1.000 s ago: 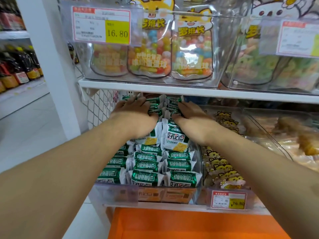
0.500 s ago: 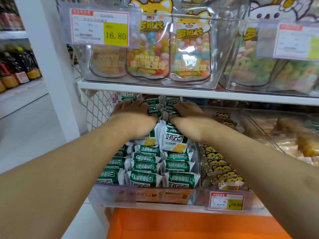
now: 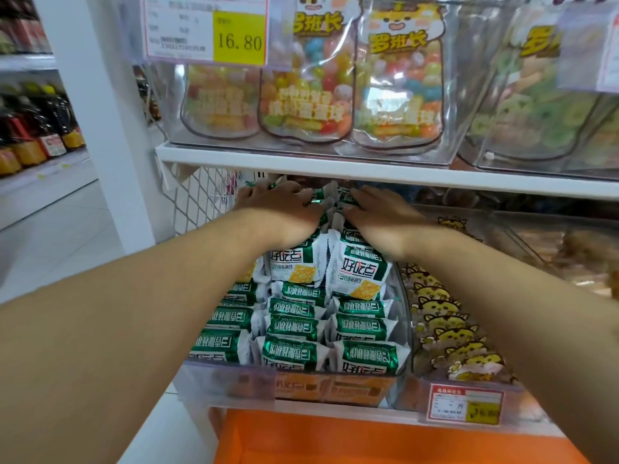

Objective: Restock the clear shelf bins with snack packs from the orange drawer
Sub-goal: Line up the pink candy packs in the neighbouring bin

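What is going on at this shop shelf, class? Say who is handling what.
A person is restocking a clear bin on the lower shelf with green and white snack packs. The left hand and the right hand both lie palm down on the packs at the back of the bin, under the upper shelf, apparently pressing them into place. The bin looks nearly full, with rows of packs reaching its front. The orange drawer sits open below.

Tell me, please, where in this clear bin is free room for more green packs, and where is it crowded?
Crowded: green packs fill the clear bin wall to wall up to both hands. The only bare room shows in the orange drawer below. The bin's back is hidden.
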Available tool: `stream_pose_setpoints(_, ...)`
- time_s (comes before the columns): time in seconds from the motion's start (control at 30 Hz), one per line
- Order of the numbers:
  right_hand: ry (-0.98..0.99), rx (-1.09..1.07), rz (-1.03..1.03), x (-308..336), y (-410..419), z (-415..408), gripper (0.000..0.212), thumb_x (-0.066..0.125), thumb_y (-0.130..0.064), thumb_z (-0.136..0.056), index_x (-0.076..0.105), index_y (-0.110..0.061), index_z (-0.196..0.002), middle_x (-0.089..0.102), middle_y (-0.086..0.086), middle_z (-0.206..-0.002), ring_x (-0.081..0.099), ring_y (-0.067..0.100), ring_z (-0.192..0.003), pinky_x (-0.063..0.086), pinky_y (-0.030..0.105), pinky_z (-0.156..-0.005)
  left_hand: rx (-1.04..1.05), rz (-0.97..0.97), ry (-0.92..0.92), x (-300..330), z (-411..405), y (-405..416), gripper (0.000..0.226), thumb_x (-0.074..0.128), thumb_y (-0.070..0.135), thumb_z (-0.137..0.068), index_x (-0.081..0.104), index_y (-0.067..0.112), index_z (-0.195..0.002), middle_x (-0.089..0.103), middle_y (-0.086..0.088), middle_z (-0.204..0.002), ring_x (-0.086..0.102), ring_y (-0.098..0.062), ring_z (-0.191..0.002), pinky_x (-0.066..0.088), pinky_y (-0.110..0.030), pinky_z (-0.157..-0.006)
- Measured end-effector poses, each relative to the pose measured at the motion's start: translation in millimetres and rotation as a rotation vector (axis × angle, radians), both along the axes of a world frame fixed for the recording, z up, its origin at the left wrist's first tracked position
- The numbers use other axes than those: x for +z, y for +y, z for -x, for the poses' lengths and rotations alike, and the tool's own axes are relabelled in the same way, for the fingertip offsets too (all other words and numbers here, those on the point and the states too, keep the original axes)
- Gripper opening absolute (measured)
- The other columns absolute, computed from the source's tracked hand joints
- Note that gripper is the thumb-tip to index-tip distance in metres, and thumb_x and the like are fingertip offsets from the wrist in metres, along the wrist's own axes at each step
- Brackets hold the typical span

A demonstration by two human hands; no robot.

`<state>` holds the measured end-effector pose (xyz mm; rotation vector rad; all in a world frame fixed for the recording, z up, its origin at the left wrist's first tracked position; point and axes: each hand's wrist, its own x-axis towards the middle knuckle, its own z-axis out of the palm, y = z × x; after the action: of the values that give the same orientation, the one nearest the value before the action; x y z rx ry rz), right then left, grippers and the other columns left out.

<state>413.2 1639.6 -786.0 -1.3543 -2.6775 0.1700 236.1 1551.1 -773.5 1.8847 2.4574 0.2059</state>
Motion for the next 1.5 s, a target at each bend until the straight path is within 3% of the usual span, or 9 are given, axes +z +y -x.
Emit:
stream_pose_setpoints(0.2, -0.001, 0.013, 0.008, 4.1, -8.6, -2.7, 0.083, 0.016, -0.057, -0.089, 0.038, -0.02, -0.161, 0.03, 0.006, -0.169, 0.02, 0.029, -0.157, 0.014, 0.051, -0.128, -0.003, -0.003, 0.004, 3.4, -0.4, -5.3, 0.062, 0.01, 0.066, -0.1, 0.022, 0.054, -0.159, 0.011, 0.01, -0.174, 0.009, -0.031, -0.159, 0.01, -0.056, -0.124)
stream_pose_setpoints(0.33, 0.142, -0.027, 0.017, 9.6, -23.2, -8.8, 0.088, 0.012, -0.069, -0.085, 0.033, -0.032, -0.163, 0.027, -0.004, -0.171, 0.019, 0.022, -0.158, 0.018, 0.05, -0.128, -0.019, -0.079, 0.016, 4.8, -0.5, -13.0, 0.076, 0.004, 0.063, -0.088, 0.026, 0.046, -0.159, 0.025, -0.005, -0.171, 0.025, -0.034, -0.155, 0.021, -0.057, -0.124)
stream_pose_setpoints(0.4, 0.202, -0.059, 0.054, 14.2, -36.7, -11.8, 0.069, 0.022, -0.064, -0.097, 0.025, -0.041, -0.162, 0.019, -0.012, -0.172, 0.015, 0.016, -0.158, 0.02, 0.051, -0.127, 0.003, -0.082, -0.006, 4.1, 0.8, -17.4, 0.073, 0.008, 0.062, -0.092, 0.02, 0.044, -0.162, 0.016, -0.004, -0.174, 0.018, -0.033, -0.158, 0.017, -0.055, -0.127)
stream_pose_setpoints(0.6, 0.092, -0.008, 0.063, 16.8, -80.0, -12.7, 0.061, 0.022, -0.066, -0.105, 0.017, -0.047, -0.163, 0.007, -0.012, -0.175, 0.003, 0.017, -0.161, 0.013, 0.047, -0.13, 0.091, -0.012, -0.057, -4.6, -0.1, -34.7, 0.066, 0.018, 0.066, -0.101, 0.007, 0.047, -0.163, -0.005, 0.006, -0.176, -0.009, -0.03, -0.161, -0.002, -0.053, -0.129)
stream_pose_setpoints(0.9, 0.032, -0.004, -0.088, 8.3, -81.3, -1.8, 0.061, 0.017, -0.068, -0.103, 0.018, -0.049, -0.161, 0.021, -0.012, -0.172, 0.014, 0.024, -0.161, 0.019, 0.05, -0.128, 0.087, -0.085, -0.053, -17.6, -0.4, -40.9, 0.067, 0.018, 0.066, -0.101, 0.009, 0.044, -0.164, 0.002, 0.005, -0.176, -0.004, -0.033, -0.161, 0.001, -0.057, -0.128)
stream_pose_setpoints(1.03, 0.178, 0.008, -0.053, 16.7, -92.1, -10.4, 0.057, 0.022, -0.063, -0.107, 0.029, -0.043, -0.16, 0.03, -0.009, -0.168, 0.019, 0.02, -0.157, 0.028, 0.047, -0.125, 0.036, -0.21, -0.117, -9.3, -1.6, -55.8, 0.06, 0.026, 0.055, -0.107, 0.018, 0.04, -0.164, 0.01, 0.002, -0.175, 0.007, -0.03, -0.16, 0.005, -0.052, -0.129)
stream_pose_setpoints(1.13, 0.25, 0.043, -0.035, 21.4, -107.0, -29.4, 0.064, 0.037, -0.065, -0.103, 0.027, -0.038, -0.16, 0.033, -0.004, -0.164, 0.025, 0.021, -0.153, 0.036, 0.046, -0.12, -0.016, -0.297, -0.157, -7.6, -5.2, -81.2, 0.056, 0.028, 0.048, -0.107, 0.027, 0.036, -0.162, 0.024, 0.001, -0.171, 0.019, -0.029, -0.156, 0.017, -0.052, -0.128)
stream_pose_setpoints(1.23, 0.122, 0.105, -0.066, 23.3, -121.1, -44.5, 0.085, 0.06, -0.069, -0.092, 0.027, -0.029, -0.16, 0.033, -0.001, -0.162, 0.027, 0.023, -0.151, 0.032, 0.041, -0.123, -0.045, -0.337, -0.23, -13.8, -14.6, -112.7, 0.053, 0.025, 0.045, -0.106, 0.038, 0.03, -0.155, 0.038, 0.0, -0.159, 0.028, -0.026, -0.146, 0.027, -0.052, -0.123)
stream_pose_setpoints(1.5, 0.003, 0.063, -0.223, 18.5, -125.2, -42.7, 0.082, 0.073, -0.058, -0.089, 0.035, -0.035, -0.158, 0.042, -0.007, -0.161, 0.039, 0.025, -0.147, 0.039, 0.043, -0.118, -0.03, -0.345, -0.197, -21.6, -18.6, -153.6, 0.057, 0.036, 0.038, -0.109, 0.024, 0.032, -0.164, 0.018, 0.0, -0.17, 0.009, -0.022, -0.159, 0.014, -0.046, -0.131)
